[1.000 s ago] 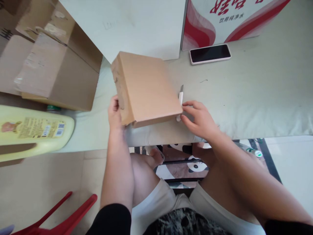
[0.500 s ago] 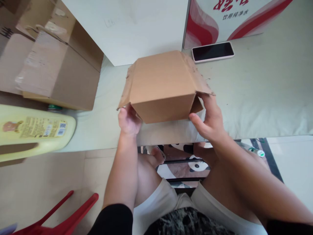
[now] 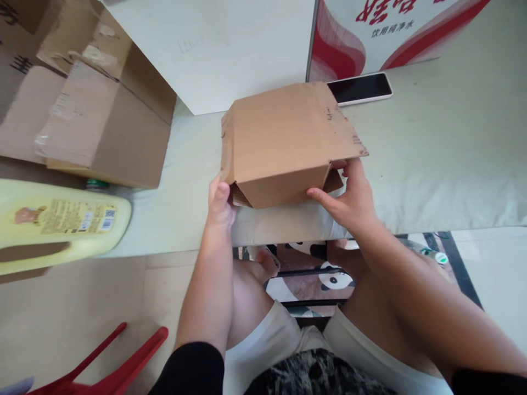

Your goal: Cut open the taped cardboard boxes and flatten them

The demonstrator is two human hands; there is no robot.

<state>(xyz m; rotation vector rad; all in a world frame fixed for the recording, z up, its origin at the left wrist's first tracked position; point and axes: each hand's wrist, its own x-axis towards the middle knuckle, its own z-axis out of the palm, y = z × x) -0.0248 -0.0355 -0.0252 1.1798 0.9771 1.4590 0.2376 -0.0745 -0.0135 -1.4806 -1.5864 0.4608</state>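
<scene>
A small brown cardboard box is in front of me over the pale green cloth, its side flaps sticking out. My left hand grips its near left corner, thumb up against the left flap and the other fingers partly hidden. On the right, my right hand holds the near right corner. Its thumb lies along the front face, and its fingers reach under the right flap, where their tips are hidden. The right flap has torn, rough edges with dark marks.
Behind the box stand a white carton and a red-and-white water carton. A phone lies by the right flap. Larger cardboard boxes and a yellow jug are at left. A red plastic piece is below.
The left flap has folded in closer to the box, and my left thumb now presses beside it. The right flap has swung up and outward, covering part of the phone.
</scene>
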